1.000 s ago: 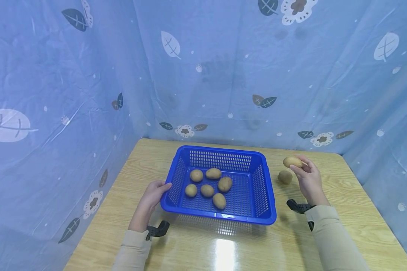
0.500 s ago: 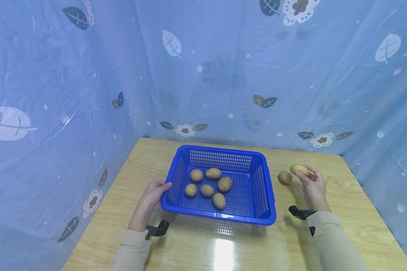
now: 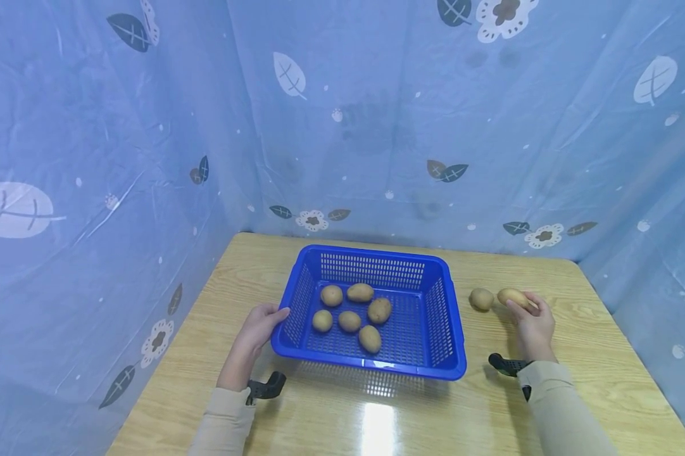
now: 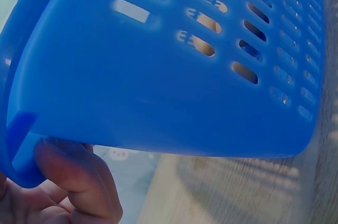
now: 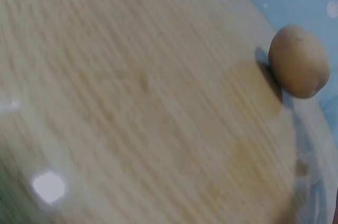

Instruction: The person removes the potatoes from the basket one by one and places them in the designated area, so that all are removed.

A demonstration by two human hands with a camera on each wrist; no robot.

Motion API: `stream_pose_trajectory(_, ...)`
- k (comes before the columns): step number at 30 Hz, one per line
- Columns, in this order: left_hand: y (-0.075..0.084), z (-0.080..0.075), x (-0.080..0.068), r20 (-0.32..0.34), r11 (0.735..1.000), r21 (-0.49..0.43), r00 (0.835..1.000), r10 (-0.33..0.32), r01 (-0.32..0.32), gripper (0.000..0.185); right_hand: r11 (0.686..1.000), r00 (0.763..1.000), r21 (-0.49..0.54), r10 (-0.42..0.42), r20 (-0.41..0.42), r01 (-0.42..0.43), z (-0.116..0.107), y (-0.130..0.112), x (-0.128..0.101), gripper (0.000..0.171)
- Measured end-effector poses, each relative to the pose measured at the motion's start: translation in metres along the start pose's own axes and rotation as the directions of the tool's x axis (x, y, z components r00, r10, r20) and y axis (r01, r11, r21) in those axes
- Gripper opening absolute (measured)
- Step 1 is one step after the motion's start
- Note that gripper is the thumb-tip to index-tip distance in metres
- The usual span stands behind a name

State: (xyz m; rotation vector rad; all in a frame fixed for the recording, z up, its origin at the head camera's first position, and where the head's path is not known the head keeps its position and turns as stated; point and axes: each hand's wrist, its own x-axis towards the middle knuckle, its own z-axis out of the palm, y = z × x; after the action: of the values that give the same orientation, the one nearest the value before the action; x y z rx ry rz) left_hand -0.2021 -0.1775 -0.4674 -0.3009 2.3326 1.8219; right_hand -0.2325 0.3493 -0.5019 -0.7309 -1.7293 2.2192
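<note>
My left hand (image 3: 259, 326) grips the left rim of a blue plastic basket (image 3: 399, 368), thumb over the edge. In the left wrist view its curled fingers (image 4: 79, 176) hook under the rim of the basket (image 4: 121, 81). Several potatoes (image 3: 379, 310) lie in the basket, mostly toward its left and middle. To the right of the basket, my right hand (image 3: 535, 323) holds a pale, oval potato (image 3: 511, 297) low over the table. Just left of that one, a darker, rounder potato (image 3: 482, 299) sits on the table. The right wrist view shows one potato (image 5: 299, 61) near its right edge.
A glossy wood-grain table (image 3: 439, 418) bears everything, with a bright light reflection near its front. Blue patterned sheeting (image 3: 371, 126) hangs behind the table and along both sides. Black wrist mounts (image 3: 268, 385) stick out from both forearms.
The right hand has lowered the pale potato and moved it rightward, from above the darker potato to beside it. The left hand and the basket have stayed put.
</note>
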Motion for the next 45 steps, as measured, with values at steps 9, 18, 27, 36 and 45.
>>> stream_pose_trajectory(9, -0.001, 0.000, 0.000, 0.003, 1.000, 0.005, 1.000, -0.012, 0.012, 0.033, 0.997, 0.997, -0.079, 0.020, -0.075, -0.026, -0.008, 0.012, 0.006, 0.054)
stream_pose_trajectory(18, 0.001, 0.001, 0.000, -0.007, 1.000, 0.008, 1.000, -0.008, 0.008, 0.032, 0.989, 0.990, -0.149, -0.034, -0.137, 0.013, -0.010, 0.019, 0.013, 0.045)
stream_pose_trajectory(27, 0.000, 0.001, 0.000, -0.009, 1.000, 0.018, 1.000, -0.003, 0.004, 0.031, 0.963, 0.988, -0.267, -0.073, -0.133, 0.035, -0.009, 0.021, 0.014, 0.041)
stream_pose_trajectory(36, -0.001, 0.001, -0.001, -0.014, 1.000, 0.010, 1.000, -0.004, 0.004, 0.030, 0.928, 0.991, -0.373, -0.060, -0.123, 0.010, -0.008, 0.019, 0.014, 0.057)
stream_pose_trajectory(45, -0.002, 0.001, 0.001, -0.009, 1.000, 0.016, 1.000, -0.005, 0.005, 0.032, 0.916, 0.991, -0.402, -0.067, -0.120, 0.014, -0.012, 0.020, 0.022, 0.061)
